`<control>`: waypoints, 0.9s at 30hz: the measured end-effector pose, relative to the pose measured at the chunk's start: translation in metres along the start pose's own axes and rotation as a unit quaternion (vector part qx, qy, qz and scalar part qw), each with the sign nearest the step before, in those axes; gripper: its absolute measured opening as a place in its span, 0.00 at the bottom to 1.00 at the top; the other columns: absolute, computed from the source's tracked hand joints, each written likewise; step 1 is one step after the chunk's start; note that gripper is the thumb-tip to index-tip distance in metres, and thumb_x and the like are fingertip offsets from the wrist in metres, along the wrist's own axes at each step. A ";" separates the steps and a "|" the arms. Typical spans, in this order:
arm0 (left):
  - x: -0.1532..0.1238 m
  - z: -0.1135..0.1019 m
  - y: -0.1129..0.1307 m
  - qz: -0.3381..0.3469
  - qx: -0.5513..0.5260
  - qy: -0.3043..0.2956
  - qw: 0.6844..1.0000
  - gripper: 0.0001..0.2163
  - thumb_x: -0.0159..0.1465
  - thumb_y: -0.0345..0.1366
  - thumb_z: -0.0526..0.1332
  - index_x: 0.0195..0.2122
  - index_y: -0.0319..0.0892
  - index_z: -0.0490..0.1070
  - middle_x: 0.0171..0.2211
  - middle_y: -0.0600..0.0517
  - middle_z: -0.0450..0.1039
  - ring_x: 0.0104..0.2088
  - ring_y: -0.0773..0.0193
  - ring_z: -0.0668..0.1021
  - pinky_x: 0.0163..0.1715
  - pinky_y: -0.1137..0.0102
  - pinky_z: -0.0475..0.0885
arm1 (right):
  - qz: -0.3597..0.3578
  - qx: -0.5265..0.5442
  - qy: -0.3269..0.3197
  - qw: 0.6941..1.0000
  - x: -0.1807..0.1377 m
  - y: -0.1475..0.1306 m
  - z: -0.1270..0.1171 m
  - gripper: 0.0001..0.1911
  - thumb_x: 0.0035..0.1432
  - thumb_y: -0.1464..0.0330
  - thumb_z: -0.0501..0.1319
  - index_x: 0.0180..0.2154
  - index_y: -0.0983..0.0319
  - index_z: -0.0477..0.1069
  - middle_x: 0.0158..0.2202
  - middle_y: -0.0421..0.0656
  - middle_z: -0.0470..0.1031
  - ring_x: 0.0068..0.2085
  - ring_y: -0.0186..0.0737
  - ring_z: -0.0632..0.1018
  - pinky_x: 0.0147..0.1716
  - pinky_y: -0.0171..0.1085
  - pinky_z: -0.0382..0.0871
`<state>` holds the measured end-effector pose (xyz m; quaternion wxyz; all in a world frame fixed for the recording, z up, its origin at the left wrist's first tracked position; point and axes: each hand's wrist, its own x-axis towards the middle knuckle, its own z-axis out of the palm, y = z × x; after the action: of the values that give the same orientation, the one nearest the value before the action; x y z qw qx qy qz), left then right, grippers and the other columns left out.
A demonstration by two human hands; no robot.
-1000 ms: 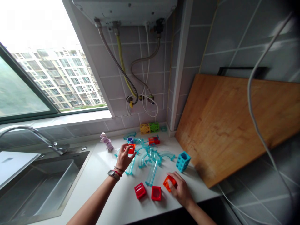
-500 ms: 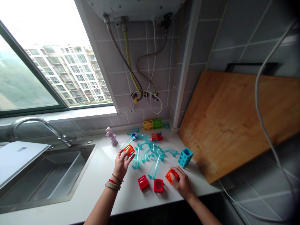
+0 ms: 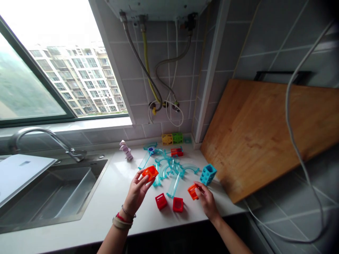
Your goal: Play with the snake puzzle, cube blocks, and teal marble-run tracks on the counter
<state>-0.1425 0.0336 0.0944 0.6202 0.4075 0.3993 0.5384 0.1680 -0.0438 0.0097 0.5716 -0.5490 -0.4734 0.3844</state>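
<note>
My left hand (image 3: 138, 188) grips an orange hollow cube block (image 3: 150, 172) between thumb and fingers, raised over the left side of the track pieces. A second orange cube block (image 3: 193, 192) is pinched in my right hand (image 3: 207, 201), just in front of the blue tower block (image 3: 208, 174). Two red cube blocks, one on the left (image 3: 161, 201) and one on the right (image 3: 178, 204), sit on the counter between my hands. Behind them lies a loose heap of clear teal track pieces (image 3: 173, 185).
Yellow (image 3: 167, 139) and green (image 3: 177, 138) blocks stand against the wall, with a red block (image 3: 177, 152) before them. A pink stacked piece (image 3: 126, 150) is near the sink (image 3: 87, 208). A wooden board (image 3: 272, 130) leans at the right. Hoses hang above.
My left hand has moved slightly right with its orange block, which is now turned differently. My right hand's fingers have shifted on its block, and that block has tilted.
</note>
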 end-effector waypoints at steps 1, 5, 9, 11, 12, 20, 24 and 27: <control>-0.012 0.005 0.002 -0.010 0.002 -0.004 1.000 0.17 0.64 0.42 0.68 0.51 0.49 0.66 0.54 0.46 0.77 0.55 0.52 0.81 0.60 0.51 0.74 | 0.037 0.058 -0.004 0.998 -0.002 -0.009 0.003 0.27 0.63 0.49 0.63 0.54 0.61 0.75 0.50 0.52 0.80 0.47 0.51 0.81 0.42 0.45 0.78; -0.057 0.029 0.005 -0.064 0.014 0.001 0.998 0.18 0.62 0.38 0.72 0.49 0.44 0.69 0.50 0.45 0.79 0.52 0.52 0.82 0.53 0.58 0.78 | 0.109 0.233 -0.057 0.965 -0.014 -0.057 0.018 0.26 0.63 0.54 0.66 0.58 0.59 0.72 0.52 0.49 0.80 0.47 0.47 0.82 0.46 0.43 0.77; -0.088 0.052 0.008 -0.092 0.022 -0.001 0.996 0.16 0.61 0.38 0.73 0.47 0.43 0.70 0.52 0.44 0.78 0.52 0.52 0.81 0.51 0.61 0.78 | 0.113 0.268 -0.103 0.951 -0.026 -0.096 0.034 0.25 0.61 0.56 0.69 0.56 0.60 0.73 0.49 0.49 0.81 0.46 0.47 0.82 0.46 0.45 0.78; -0.097 0.061 0.009 -0.087 0.031 -0.007 0.996 0.15 0.61 0.38 0.73 0.45 0.43 0.72 0.52 0.44 0.79 0.53 0.51 0.81 0.52 0.61 0.78 | 0.125 0.266 -0.107 0.950 -0.031 -0.107 0.039 0.25 0.61 0.56 0.69 0.55 0.60 0.73 0.49 0.49 0.80 0.45 0.48 0.82 0.43 0.44 0.79; -0.100 0.065 0.010 -0.082 0.039 -0.007 0.996 0.15 0.60 0.38 0.73 0.45 0.43 0.72 0.51 0.44 0.79 0.53 0.50 0.80 0.52 0.61 0.78 | 0.129 0.262 -0.108 0.950 -0.034 -0.110 0.040 0.24 0.61 0.56 0.69 0.55 0.59 0.72 0.49 0.49 0.80 0.46 0.49 0.82 0.42 0.44 0.80; -0.111 0.076 0.019 -0.052 0.087 0.010 0.995 0.16 0.56 0.39 0.75 0.42 0.43 0.75 0.48 0.44 0.80 0.52 0.48 0.81 0.50 0.60 0.79 | 0.119 0.187 -0.128 0.967 -0.043 -0.114 0.034 0.27 0.57 0.56 0.72 0.55 0.59 0.71 0.51 0.49 0.76 0.49 0.51 0.82 0.48 0.47 0.79; -0.111 0.073 0.020 -0.055 0.094 0.014 0.994 0.17 0.55 0.39 0.76 0.42 0.43 0.77 0.49 0.43 0.81 0.51 0.49 0.81 0.49 0.60 0.79 | 0.132 0.182 -0.144 0.964 -0.042 -0.114 0.029 0.28 0.57 0.55 0.72 0.55 0.60 0.71 0.50 0.48 0.76 0.49 0.52 0.82 0.48 0.47 0.79; -0.111 0.070 0.020 -0.055 0.091 0.009 0.994 0.16 0.54 0.38 0.77 0.42 0.43 0.78 0.49 0.43 0.81 0.50 0.49 0.82 0.49 0.60 0.79 | 0.136 0.183 -0.142 0.963 -0.042 -0.114 0.029 0.28 0.57 0.56 0.72 0.55 0.60 0.72 0.50 0.48 0.75 0.48 0.50 0.83 0.47 0.46 0.79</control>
<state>-0.0956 -0.0803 0.1438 0.6054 0.4349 0.4742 0.4685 0.1197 -0.0883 0.1161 0.5316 -0.4341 -0.3919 0.6127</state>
